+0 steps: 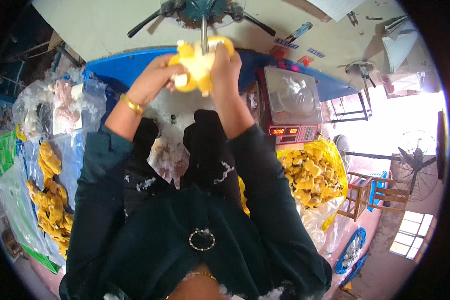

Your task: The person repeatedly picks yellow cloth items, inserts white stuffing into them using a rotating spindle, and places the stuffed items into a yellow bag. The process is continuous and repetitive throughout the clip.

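Observation:
A small yellow plush toy (197, 67) with pale patches is up against a thin metal tube (203, 32), which points toward me from the machine at the top of the view. Whether the tube goes into the toy is hard to make out. My left hand (154, 81), a gold bracelet at its wrist, pinches the toy's left side between thumb and fingers. Around its right side my right hand (226, 72) is closed, thumb near the tube. Below the toy, white fluff is scattered over a grey surface (172, 107) and my dark trousers.
To the right stands a red digital scale (290, 132), with a large yellow bag (337, 165) of yellow plush pieces below. More yellow plush pieces (52, 205) lie at left beside a clear bag (30, 107). The pale tabletop (105, 25) has a blue edge and a cutter knife (299, 32).

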Tool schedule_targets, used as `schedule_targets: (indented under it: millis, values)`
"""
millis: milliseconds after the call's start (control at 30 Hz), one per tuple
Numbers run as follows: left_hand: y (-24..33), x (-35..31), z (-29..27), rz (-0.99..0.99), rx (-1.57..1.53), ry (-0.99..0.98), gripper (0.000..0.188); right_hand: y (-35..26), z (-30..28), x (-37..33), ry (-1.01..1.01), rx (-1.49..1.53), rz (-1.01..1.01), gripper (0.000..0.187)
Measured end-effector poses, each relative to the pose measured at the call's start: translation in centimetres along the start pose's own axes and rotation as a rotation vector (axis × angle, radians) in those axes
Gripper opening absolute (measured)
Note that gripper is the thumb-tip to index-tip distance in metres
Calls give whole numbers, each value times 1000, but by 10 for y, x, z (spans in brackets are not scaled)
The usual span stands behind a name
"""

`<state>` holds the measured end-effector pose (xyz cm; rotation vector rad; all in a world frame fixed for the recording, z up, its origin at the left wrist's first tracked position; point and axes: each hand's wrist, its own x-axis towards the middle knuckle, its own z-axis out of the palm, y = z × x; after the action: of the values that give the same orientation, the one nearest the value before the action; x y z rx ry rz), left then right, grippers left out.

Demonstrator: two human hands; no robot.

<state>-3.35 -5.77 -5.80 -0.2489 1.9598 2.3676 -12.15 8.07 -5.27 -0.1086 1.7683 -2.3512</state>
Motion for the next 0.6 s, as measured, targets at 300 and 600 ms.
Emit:
schedule_targets:
  millis: [300, 600]
  values:
    - [-3, -43, 42, -250, -492, -179, 43, -7, -26, -24, -242, 85, 184, 26]
    - [9, 27, 53, -405, -1012, -126, 36, 25, -24, 104, -1025, 94, 463, 27]
